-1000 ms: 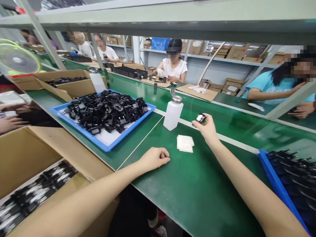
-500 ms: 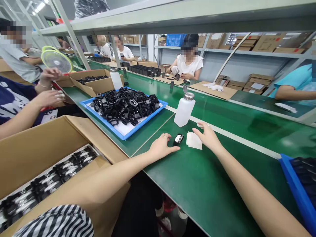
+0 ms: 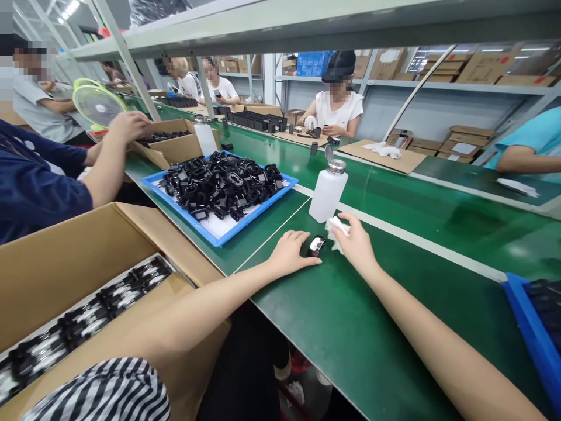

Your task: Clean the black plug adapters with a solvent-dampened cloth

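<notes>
On the green bench lies a small black plastic part (image 3: 317,246) with a shiny whitish face. Around its left end curls my left hand (image 3: 289,252), fingers at the upper edge and thumb at the lower, lightly gripping it. My right hand (image 3: 356,240) pinches a crumpled white wipe (image 3: 337,233) just right of the part, apart from it. Behind the wipe stands a translucent white pump bottle (image 3: 328,193) with its metal lid flipped up.
A blue tray (image 3: 221,241) heaped with black parts is at left. Below it stands an open carton (image 3: 56,257) of packed parts. Another blue tray (image 3: 521,310) sits at right. Co-workers sit left and across the bench; a shelf beam (image 3: 307,32) runs overhead.
My right hand has picked the wipe up off the bench, crumpled it and moved left toward the black part. My left hand has closed in slightly. A co-worker's arm at left has moved.
</notes>
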{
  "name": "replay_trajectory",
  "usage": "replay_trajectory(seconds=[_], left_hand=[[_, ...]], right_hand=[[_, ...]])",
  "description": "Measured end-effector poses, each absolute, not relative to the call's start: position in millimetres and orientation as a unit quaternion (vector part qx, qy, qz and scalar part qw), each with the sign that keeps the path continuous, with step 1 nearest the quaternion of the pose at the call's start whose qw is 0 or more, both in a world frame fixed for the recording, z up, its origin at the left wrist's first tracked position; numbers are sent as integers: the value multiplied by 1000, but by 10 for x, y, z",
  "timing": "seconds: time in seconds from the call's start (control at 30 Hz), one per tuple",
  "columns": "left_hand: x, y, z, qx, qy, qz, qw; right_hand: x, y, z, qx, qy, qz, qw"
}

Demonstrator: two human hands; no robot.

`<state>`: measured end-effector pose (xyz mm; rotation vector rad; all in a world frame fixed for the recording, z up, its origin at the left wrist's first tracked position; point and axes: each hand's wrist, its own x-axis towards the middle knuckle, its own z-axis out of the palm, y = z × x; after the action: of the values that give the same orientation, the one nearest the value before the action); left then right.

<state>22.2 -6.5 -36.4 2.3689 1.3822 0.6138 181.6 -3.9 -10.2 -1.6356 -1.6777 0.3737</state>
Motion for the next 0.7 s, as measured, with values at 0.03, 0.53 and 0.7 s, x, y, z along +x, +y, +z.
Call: replay_trajectory(seconds=[0.03,0.53,0.7], left_hand=[[223,-50,-376,834,480,214,168],[205,-48,-382,851,461,195,160],[200,-49,-370,855,460,191,143]], right_hand=[[1765,-58,-118,-618,-683,136,365],[1625,-286,-85,-485,-675,348,433],[1947,-38,-19,-528,-468,477,524]])
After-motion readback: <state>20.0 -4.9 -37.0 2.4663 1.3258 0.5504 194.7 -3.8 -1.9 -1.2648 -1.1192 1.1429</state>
